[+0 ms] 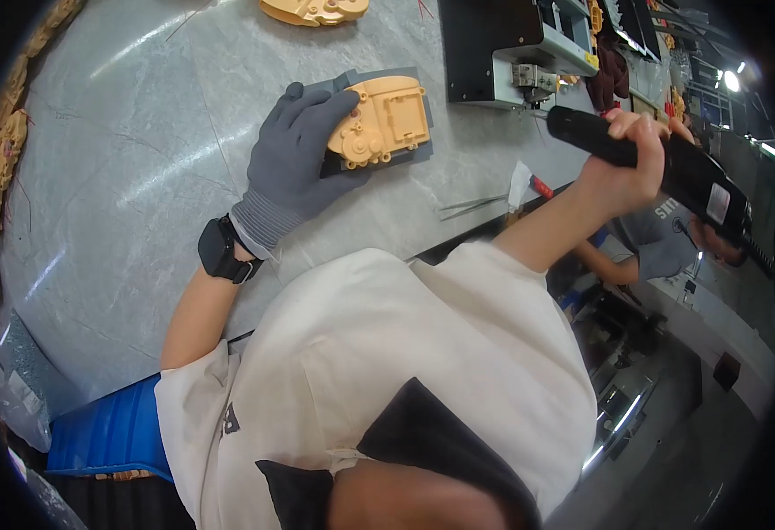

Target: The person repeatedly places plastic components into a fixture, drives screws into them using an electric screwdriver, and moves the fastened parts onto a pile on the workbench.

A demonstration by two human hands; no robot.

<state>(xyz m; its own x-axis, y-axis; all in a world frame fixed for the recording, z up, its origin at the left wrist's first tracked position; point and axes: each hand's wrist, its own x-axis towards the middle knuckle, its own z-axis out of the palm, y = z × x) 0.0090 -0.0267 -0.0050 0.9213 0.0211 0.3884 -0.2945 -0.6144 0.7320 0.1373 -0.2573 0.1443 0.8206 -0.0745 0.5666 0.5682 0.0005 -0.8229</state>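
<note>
My left hand, in a grey knitted glove, grips the left side of a yellow plastic housing. Its fingertips press on the top, and the thumb runs along the near edge. Under the housing is a dark grey block-like holder, resting on the table. Off to the right, raised above the table edge, my bare right hand is wrapped round a black electric screwdriver. The tool slants across the view, away from the housing; its bit cannot be made out.
Yellow parts line the left table edge, and another yellow part lies at the far side. A black-and-silver machine stands far right. Tweezers lie near the front edge. A blue bin sits lower left. Another person works at right.
</note>
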